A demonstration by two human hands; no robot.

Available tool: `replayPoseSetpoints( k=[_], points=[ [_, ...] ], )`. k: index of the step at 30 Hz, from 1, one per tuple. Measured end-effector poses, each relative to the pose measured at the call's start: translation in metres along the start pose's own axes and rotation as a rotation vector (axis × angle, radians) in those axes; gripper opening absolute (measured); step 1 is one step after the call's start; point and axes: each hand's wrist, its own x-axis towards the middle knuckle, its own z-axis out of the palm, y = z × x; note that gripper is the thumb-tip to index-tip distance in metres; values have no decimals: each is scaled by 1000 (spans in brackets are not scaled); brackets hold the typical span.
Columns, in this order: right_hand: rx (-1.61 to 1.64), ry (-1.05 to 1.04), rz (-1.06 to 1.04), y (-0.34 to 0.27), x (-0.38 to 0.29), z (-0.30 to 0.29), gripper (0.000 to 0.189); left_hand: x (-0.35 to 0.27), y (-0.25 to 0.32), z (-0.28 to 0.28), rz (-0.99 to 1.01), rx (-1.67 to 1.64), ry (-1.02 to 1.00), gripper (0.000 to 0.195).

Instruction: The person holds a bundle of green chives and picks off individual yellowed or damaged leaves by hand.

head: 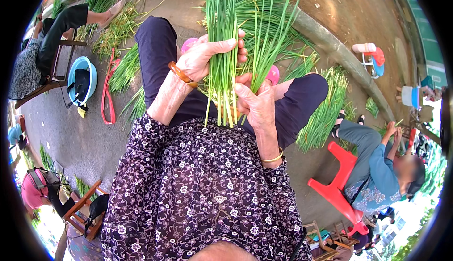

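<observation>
My left hand [203, 54], with an amber-coloured bangle at the wrist, grips a bunch of long green leafy stalks [223, 62], which look like garlic chives. Their pale cut ends point down towards my lap. In my right hand [257, 100] is a thinner bunch of the same stalks [265, 48], pinched between thumb and fingers; its leaves fan up and to the right. A gold-coloured bangle circles that wrist. The two bunches are side by side and their lower parts nearly touch. Beyond my hands, a large heap of loose stalks [247, 16] lies on the ground.
More stalks [325, 108] lie right of my knee. A red strap [107, 94] and a blue basin [92, 73] holding a black bag are at left. A concrete kerb [329, 31] curves behind the heap. Seated people flank me, one on a red plastic stool [339, 179].
</observation>
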Motion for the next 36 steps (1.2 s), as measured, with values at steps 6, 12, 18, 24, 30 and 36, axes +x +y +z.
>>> replayPoseSetpoints(
  k=[6, 12, 18, 24, 30, 36],
  points=[
    [14, -51, 57, -5, -1, 0, 22, -4, 2, 4, -54, 15, 9, 40],
    [76, -39, 68, -15, -3, 1, 20, -8, 5, -2, -47, 103, 4, 42],
    [216, -102, -5, -16, -3, -11, 25, -14, 14, 1, -125, 122, -75, 40],
    [259, -103, -18, -25, -8, -21, 26, -16, 21, -11, -155, 181, -48, 33],
    [291, -103, -88, -30, -11, -34, 22, -18, 49, -33, 20, 113, 93, 29],
    [237, -107, -93, -32, -10, -29, 22, -25, 55, -35, 155, 55, 128, 34]
  ],
)
